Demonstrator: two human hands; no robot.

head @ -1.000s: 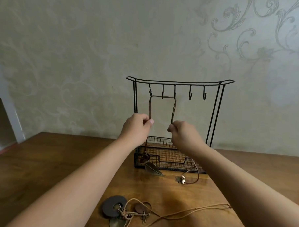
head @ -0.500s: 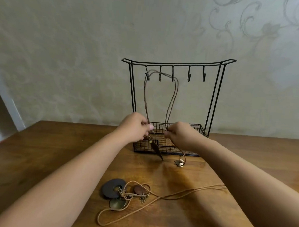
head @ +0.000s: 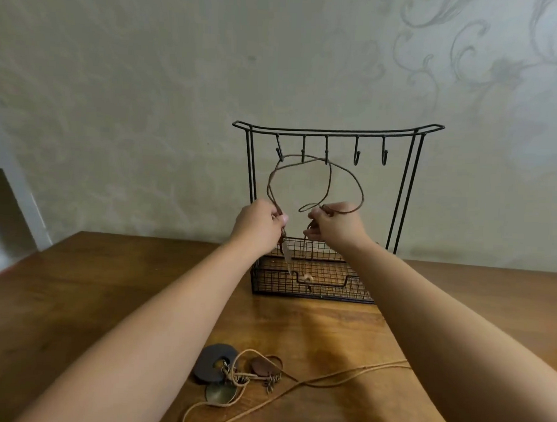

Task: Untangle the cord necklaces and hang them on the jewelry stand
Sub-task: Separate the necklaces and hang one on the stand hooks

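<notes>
Brown cord (head: 317, 180) loops slackly below the stand (head: 338, 130) hooks at centre frame, pinched in my left hand (head: 260, 224) and right hand (head: 335, 227), so I should lift it taut and settle it on one hook.

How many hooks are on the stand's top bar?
5: all hang in a row under the stand top bar, hooks running left to right; dark cord drapes by the left three.
</notes>
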